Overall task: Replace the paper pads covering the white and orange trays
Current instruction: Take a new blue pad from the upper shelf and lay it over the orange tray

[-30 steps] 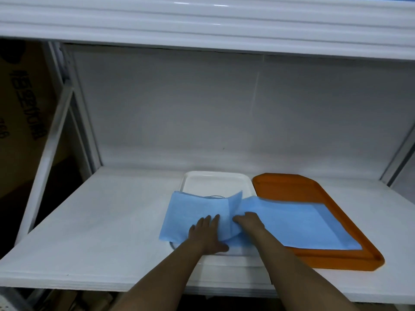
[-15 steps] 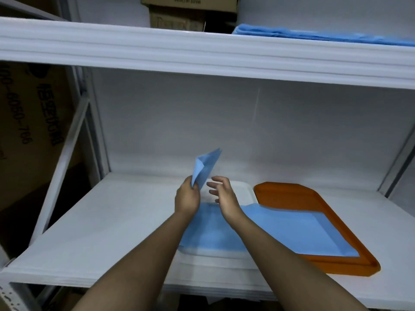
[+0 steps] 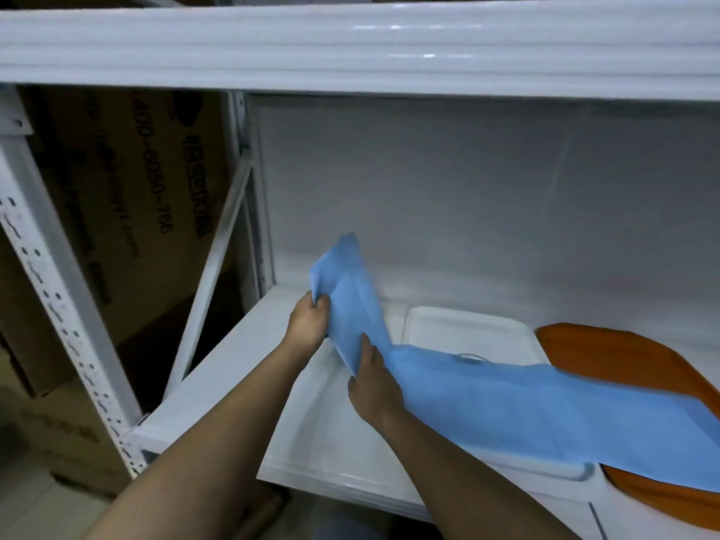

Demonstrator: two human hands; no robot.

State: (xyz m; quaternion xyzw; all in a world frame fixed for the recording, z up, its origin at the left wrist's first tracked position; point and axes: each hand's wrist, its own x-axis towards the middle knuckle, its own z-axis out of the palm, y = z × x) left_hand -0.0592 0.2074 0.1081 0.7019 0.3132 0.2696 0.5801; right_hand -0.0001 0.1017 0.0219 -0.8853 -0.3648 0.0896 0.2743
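On the cardboard box at far left, digits resembling "400-6050-766" can be read; the characters beside them are too blurred to make out. A folded blue paper pad is gripped by the left hand, which has been carried leftward since half a second ago, and its lower edge is pinched by the right hand. The white tray is half hidden by a second blue pad, draped across onto the orange tray, which is cut off at the right edge.
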